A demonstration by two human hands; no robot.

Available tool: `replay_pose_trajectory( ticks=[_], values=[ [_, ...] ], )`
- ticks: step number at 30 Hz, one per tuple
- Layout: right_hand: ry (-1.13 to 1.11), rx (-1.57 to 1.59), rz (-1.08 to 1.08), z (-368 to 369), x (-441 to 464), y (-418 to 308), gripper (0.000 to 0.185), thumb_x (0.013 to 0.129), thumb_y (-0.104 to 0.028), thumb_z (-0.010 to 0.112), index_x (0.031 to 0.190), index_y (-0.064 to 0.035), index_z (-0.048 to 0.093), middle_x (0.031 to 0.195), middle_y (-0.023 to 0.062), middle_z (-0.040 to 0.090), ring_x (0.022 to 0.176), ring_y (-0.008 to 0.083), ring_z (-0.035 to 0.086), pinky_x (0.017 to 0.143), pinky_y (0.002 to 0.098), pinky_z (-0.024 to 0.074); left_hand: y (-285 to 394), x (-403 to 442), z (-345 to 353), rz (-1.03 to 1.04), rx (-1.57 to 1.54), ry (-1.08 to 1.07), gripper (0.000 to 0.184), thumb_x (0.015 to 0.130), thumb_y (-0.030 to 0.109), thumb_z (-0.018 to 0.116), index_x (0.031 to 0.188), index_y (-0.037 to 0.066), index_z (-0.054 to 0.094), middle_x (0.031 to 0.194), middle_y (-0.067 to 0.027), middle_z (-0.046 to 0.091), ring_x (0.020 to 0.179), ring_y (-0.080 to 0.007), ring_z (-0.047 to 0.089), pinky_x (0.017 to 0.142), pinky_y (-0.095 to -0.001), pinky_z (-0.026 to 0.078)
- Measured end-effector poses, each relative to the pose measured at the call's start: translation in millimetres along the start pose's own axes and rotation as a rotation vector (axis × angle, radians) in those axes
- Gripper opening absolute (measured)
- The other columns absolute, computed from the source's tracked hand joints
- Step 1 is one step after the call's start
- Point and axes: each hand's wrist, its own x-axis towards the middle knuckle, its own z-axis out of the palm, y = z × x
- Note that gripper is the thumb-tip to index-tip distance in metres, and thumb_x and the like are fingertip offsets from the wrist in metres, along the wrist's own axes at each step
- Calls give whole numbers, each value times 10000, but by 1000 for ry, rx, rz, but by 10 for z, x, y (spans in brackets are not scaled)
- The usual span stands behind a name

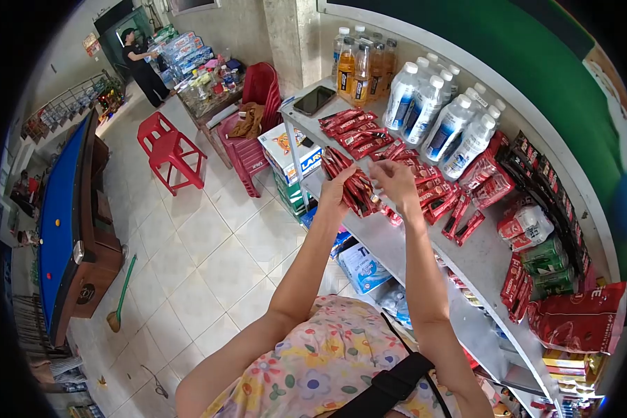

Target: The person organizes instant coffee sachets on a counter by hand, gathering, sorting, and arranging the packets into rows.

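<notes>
Long red coffee sachets (359,189) are gathered in a bunch in my left hand (335,192), whose fingers are closed round them above the shelf's front edge. Just right of the bunch is my right hand (396,184), its fingers curled together; whatever they may pinch is too small to make out. Loose red Nescafé sachets (369,141) lie in a heap on the grey shelf (477,259) behind both hands. More single sachets (455,216) are scattered to the right of my right hand.
White-labelled bottles (435,136) and orange drink bottles (361,72) stand along the back. A phone (314,101) lies at the left end. Cans (545,256) and a red bag (579,320) are rightward. Red stool (166,150), pool table (70,209) and a distant person (141,64) are left.
</notes>
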Motion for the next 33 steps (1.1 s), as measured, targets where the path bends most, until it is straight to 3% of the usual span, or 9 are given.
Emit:
replay_pose_trajectory(
  ticks=[2,4,12,14,18,19,26,28,33],
  values=[
    [-172,-122,-77,35,-84,-10,417,793,-364,657,931,29,630,674,46,593,536,92,531,483,232,455,-45,11,27,46,32,-12,257,777,154,673,984,41,570,862,-68,632,763,-193,627,683,-328,524],
    [-88,-264,-196,37,-64,102,389,772,-314,691,923,37,623,667,48,588,516,88,526,442,217,436,-76,26,44,11,38,-26,265,777,145,670,997,39,566,881,-74,631,772,-192,626,687,-328,524],
    [-184,476,244,-45,75,193,194,841,-162,602,936,6,595,773,42,605,574,110,593,445,209,508,-7,154,20,-43,71,-30,274,768,127,661,1000,18,566,910,-95,636,803,-212,626,715,-365,519],
    [-10,635,272,22,160,265,176,844,-153,592,936,-2,591,765,46,609,547,122,587,432,208,510,139,68,26,-74,88,-10,287,762,138,668,998,12,563,899,-96,634,818,-220,622,717,-356,512],
    [79,897,219,169,426,317,199,877,-178,553,966,0,560,871,55,600,728,168,617,569,288,540,249,131,-126,-18,5,14,307,756,124,678,1018,25,550,882,-88,619,780,-216,616,707,-364,523],
    [4,917,191,174,475,343,252,877,-216,558,984,8,514,983,108,569,902,248,596,730,362,528,277,125,-159,-6,-16,16,299,764,133,675,1012,22,550,881,-89,617,779,-214,615,714,-356,523],
    [-6,668,259,340,555,296,412,875,-285,566,1111,32,449,1109,135,515,1042,253,504,779,351,477,349,136,-250,6,-85,21,264,812,133,637,1016,1,535,919,-130,617,849,-263,615,778,-380,519],
    [-112,459,226,337,640,403,500,855,-296,584,1204,32,443,1077,137,562,916,199,569,703,337,492,363,120,-251,7,-54,3,279,828,163,623,1032,-1,527,939,-132,615,865,-267,613,781,-387,517],
    [-165,248,69,226,285,119,479,854,-300,583,1195,15,466,990,128,591,888,182,577,742,282,478,338,78,-127,-53,-28,-114,295,839,175,590,1065,-1,522,972,-119,613,885,-251,606,799,-385,500]
  ],
)
